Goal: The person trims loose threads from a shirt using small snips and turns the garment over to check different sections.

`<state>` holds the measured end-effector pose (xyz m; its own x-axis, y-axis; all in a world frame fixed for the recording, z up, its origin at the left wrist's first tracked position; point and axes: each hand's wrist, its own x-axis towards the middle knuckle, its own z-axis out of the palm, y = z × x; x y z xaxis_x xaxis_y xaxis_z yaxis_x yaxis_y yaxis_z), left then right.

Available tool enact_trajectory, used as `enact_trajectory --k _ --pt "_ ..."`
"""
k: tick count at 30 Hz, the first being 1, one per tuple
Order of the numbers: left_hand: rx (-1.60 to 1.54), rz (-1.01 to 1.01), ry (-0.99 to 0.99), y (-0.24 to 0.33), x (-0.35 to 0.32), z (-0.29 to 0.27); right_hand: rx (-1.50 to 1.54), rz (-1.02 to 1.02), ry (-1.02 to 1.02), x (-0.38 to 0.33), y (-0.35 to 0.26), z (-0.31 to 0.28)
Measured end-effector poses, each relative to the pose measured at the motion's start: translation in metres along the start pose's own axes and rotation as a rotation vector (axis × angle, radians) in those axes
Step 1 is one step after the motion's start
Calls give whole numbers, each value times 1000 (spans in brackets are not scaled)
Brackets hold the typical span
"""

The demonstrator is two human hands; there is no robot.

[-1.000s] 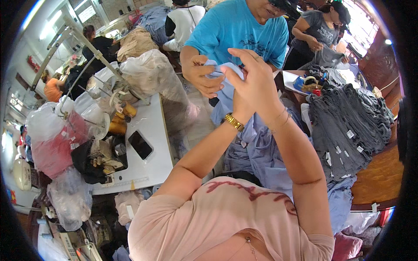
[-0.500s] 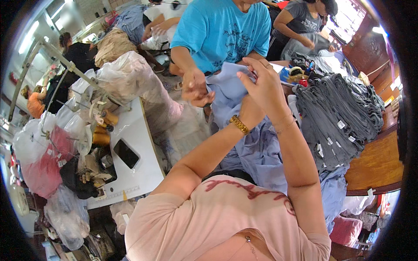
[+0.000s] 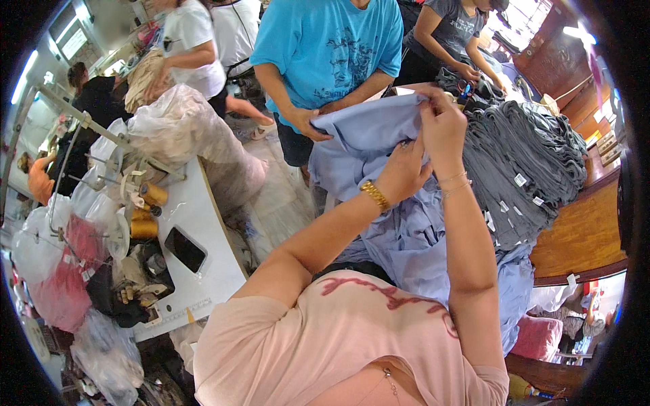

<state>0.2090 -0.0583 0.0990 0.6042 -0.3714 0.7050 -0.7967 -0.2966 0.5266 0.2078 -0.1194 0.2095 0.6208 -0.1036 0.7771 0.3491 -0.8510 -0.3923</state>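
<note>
Blue cloth [image 3: 372, 122]: one o'clock, held up and partly spread.
Right hand [image 3: 445, 125]: two o'clock, fingertips pinching the cloth's upper edge.
Left hand [image 3: 404, 169]: two o'clock, just below the right, fingers curled beside the cloth; cannot tell whether they grip.
Co-worker's hand [image 3: 306, 123]: twelve o'clock, at the cloth's left end.
Grey clothes [image 3: 525, 169]: three o'clock, stacked.
Phone [image 3: 185, 249]: eight o'clock, on the white table [image 3: 222, 271].

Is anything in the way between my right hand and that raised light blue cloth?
Nothing visible: your bare right hand directly grips the raised light blue cloth at its upper right corner.
</note>
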Motion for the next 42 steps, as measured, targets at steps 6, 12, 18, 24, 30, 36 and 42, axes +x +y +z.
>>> enact_trajectory --k 6,12,18,24,30,36,42 --pt "-94 -114 241 -72 -38 -83 192 296 50 24 14 -25" --pt "472 -6 55 -134 2 -118 397 306 102 45 6 -68" --pt "417 315 -126 -119 90 -78 276 58 250 59 -12 -111" --pt "159 370 -475 -78 129 -16 169 54 438 52 -68 -181" --pt "-23 537 -197 -19 157 59 -31 7 450 36 -68 -237" --pt "53 554 -765 -16 219 69 -215 75 565 9 -50 -326" --pt "-124 511 -923 21 251 42 -182 286 810 -48 -14 -487"
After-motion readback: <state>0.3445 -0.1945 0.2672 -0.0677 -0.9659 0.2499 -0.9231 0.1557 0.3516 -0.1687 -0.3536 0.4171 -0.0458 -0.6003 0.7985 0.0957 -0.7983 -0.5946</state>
